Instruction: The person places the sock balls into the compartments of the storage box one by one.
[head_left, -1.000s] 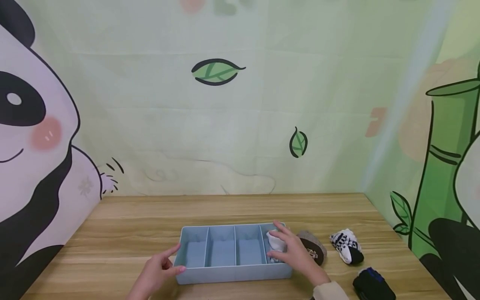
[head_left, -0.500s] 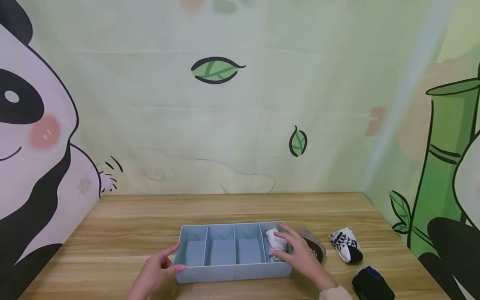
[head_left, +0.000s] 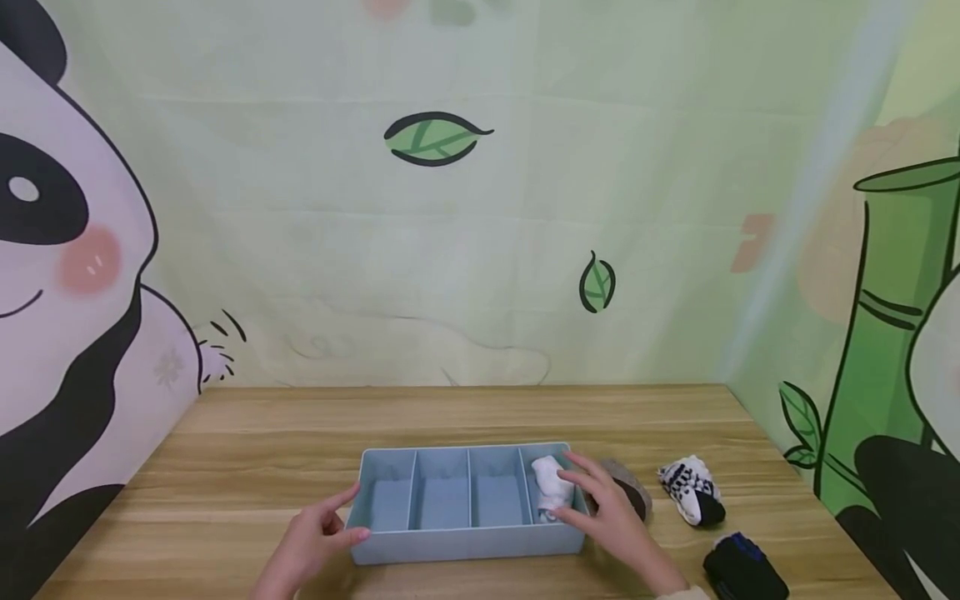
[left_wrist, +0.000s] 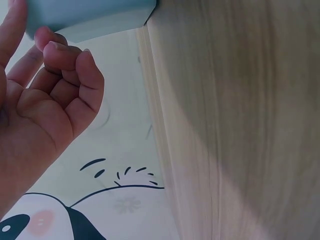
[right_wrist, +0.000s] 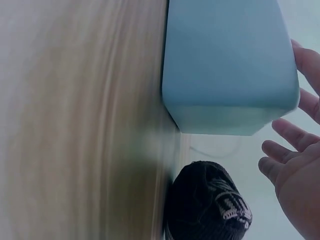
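A light blue four-compartment box point(head_left: 465, 546) stands on the wooden table. My left hand point(head_left: 303, 533) holds its left end, thumb at the front corner and index finger along the side; the other fingers curl beside the box in the left wrist view. A rolled white sock point(head_left: 552, 486) lies in the rightmost compartment, while the other compartments hold nothing. Over that compartment's right edge hovers my right hand point(head_left: 611, 517), its fingers loosely spread and apart from the sock. In the right wrist view the fingers of this hand point(right_wrist: 302, 170) are beside the box's end wall point(right_wrist: 230, 60).
Right of the box lies a grey-and-black rolled sock point(head_left: 636, 492), partly behind my right hand. Farther right are a black-and-white patterned sock point(head_left: 692, 490) and a black sock with blue point(head_left: 746, 568). A printed cloth backdrop point(head_left: 480, 250) rises behind the table.
My right hand has let go of the white sock and drawn back slightly to the right, leaving the sock more visible in the compartment. The left hand stays at the box's left end.
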